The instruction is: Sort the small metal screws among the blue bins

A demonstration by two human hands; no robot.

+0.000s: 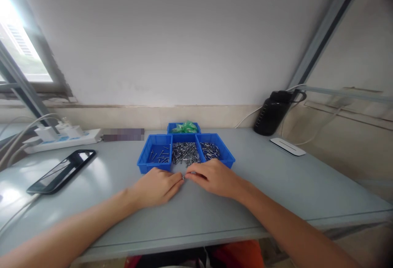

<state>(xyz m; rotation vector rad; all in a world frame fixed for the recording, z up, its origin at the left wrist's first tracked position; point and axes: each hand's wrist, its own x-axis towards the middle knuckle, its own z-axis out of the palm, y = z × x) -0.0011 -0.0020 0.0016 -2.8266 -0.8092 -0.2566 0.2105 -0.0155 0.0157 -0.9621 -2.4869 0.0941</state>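
Note:
My left hand [159, 186] and my right hand [216, 178] meet just above the table, in front of the blue bins. Both are closed in a pinch, fingertips nearly touching, on a small metal fastener [184, 177] between them. Its exact shape is mostly hidden by the fingers. In the left blue bin [144, 157] lie a few loose screws [162, 153]. A dense heap of metal screws [186, 152] fills the middle bin, right behind my fingertips. More screws [210, 150] lie in the right blue bin [225, 153], partly behind my right hand.
A back blue bin [168, 129] holds a green plastic bag [186, 127]. On the left are a phone [63, 172] and a power strip [82, 136] with plugs and cables. A black bottle [272, 112] and a white flat device [287, 146] stand at the right.

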